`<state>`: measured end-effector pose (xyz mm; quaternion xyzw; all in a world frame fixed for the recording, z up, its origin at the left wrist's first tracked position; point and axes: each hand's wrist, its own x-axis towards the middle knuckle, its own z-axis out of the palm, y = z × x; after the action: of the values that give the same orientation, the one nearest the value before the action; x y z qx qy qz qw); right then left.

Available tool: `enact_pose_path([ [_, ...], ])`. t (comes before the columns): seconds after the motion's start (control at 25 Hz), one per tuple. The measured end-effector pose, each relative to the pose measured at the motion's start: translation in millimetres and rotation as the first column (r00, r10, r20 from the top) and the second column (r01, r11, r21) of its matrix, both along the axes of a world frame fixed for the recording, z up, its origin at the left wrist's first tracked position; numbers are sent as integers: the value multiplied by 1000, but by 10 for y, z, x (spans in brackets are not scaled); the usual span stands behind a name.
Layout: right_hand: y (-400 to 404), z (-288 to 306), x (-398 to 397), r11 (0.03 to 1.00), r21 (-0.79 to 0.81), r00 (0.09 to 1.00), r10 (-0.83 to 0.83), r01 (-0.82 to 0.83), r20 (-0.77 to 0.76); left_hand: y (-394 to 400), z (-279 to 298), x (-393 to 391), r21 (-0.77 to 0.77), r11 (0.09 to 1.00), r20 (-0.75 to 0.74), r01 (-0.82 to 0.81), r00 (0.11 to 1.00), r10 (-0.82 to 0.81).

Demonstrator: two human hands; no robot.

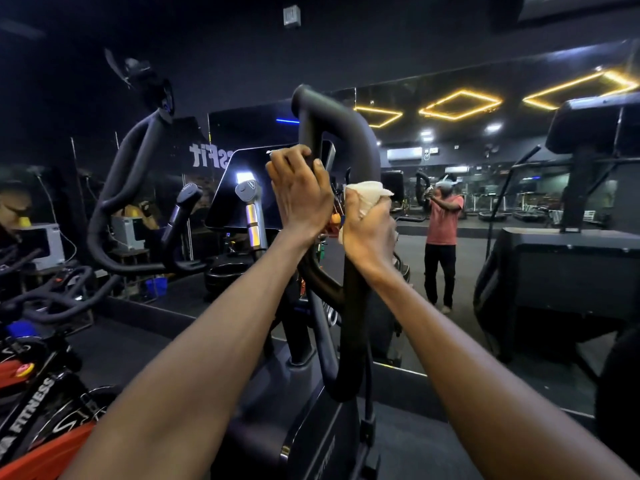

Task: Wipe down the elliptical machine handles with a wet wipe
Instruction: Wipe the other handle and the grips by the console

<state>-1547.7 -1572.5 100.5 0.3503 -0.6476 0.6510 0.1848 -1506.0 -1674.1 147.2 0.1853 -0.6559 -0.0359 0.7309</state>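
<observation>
The elliptical's right handle [349, 129] is a black looped bar rising in the middle of the view. My left hand [299, 192] grips its inner upright, fingers curled round the bar near the top. My right hand [369, 226] wraps a crumpled white wet wipe [367, 194] round the loop's outer bar, just right of and slightly lower than the left hand. The wipe bunches out above my fingers. The machine's left handle [135, 161] curves up at the left, untouched. The dark console screen [239, 188] stands behind my left hand.
Two short grip posts with silver bands [251, 216] stand below the console. Spin bikes [45, 341] crowd the lower left. A wall mirror [485, 202] ahead reflects a person and the gym. A large black machine [561, 271] stands at the right.
</observation>
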Motion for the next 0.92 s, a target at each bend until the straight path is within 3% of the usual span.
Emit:
enact_pose_path([
  [0.12, -52, 429, -80, 1000, 7, 999, -15, 15, 31, 1, 169, -60, 100, 989, -32, 108, 994, -105],
  [0.2, -59, 364, -76, 999, -8, 999, -39, 38, -3, -2, 216, -73, 252, 943, -15, 216, 975, -220],
  [0.32, -38, 303, -64, 998, -2, 995, -70, 70, -71, -29, 230, -66, 403, 882, 76, 244, 952, -298],
  [0.44, -102, 811, -131, 995, 19, 992, -98, 99, -76, -68, 264, -62, 446, 864, 105, 232, 946, -308],
  [0.52, -125, 832, -144, 991, 32, 987, -124, 128, -105, -90, 311, -50, 480, 830, 67, 284, 932, -357],
  [0.64, -137, 682, -159, 987, 11, 972, -157, 161, -176, -84, 478, 16, 535, 721, -8, 441, 856, -517],
  [0.72, -139, 938, -164, 975, 62, 955, -193, 212, -224, -41, 625, 41, 556, 656, -79, 510, 818, -570],
  [0.8, -104, 1147, -138, 963, 155, 945, -174, 223, -279, -51, 687, 21, 541, 691, -81, 479, 848, -524],
  [0.92, -110, 1037, -231, 953, 134, 915, -214, 272, -341, -41, 616, 9, 530, 692, -86, 490, 843, -531],
])
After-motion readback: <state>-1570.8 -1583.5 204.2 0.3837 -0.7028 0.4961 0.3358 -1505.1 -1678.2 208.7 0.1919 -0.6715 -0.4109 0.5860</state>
